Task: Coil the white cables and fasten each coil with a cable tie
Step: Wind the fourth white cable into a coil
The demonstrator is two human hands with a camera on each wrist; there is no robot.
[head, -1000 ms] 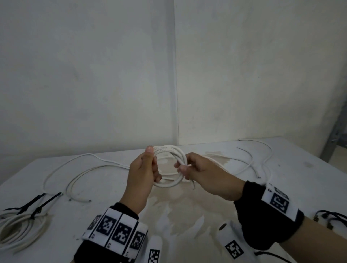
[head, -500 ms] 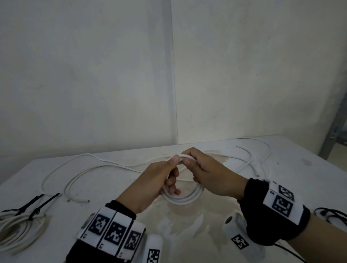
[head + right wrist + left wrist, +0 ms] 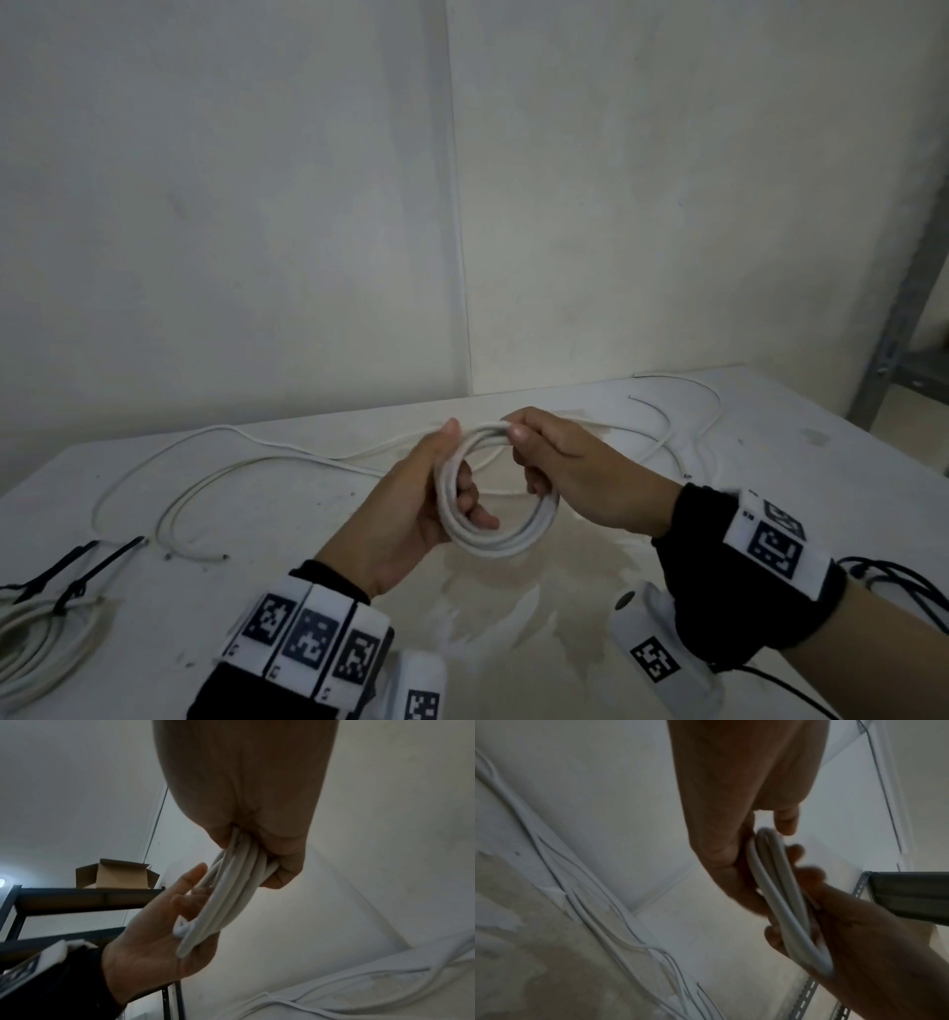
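Note:
Over the middle of the table I hold a white cable coil (image 3: 500, 542) of several loops between both hands. My left hand (image 3: 457, 462) holds its left side, thumb on the top rim and fingers curled through the ring. My right hand (image 3: 524, 460) grips the top right of the coil, thumb over the strands. The left wrist view shows the coil (image 3: 780, 894) edge-on between both hands. Seen from the right wrist, the strands (image 3: 231, 892) run out of my right fist onto the left palm (image 3: 154, 923). Loose white cables (image 3: 205, 488) lie on the table (image 3: 308, 591).
A finished coil (image 3: 36, 642) with black cable ties (image 3: 87, 565) lies at the left edge. More loose white cable (image 3: 678, 426) curves at the back right. Black wires (image 3: 904, 580) trail at the right edge. A metal shelf post (image 3: 893, 329) stands on the right.
The coil hung below the joined hands half a second ago; now it is tilted up facing me, the hands are further apart, and my left fingers reach through the ring.

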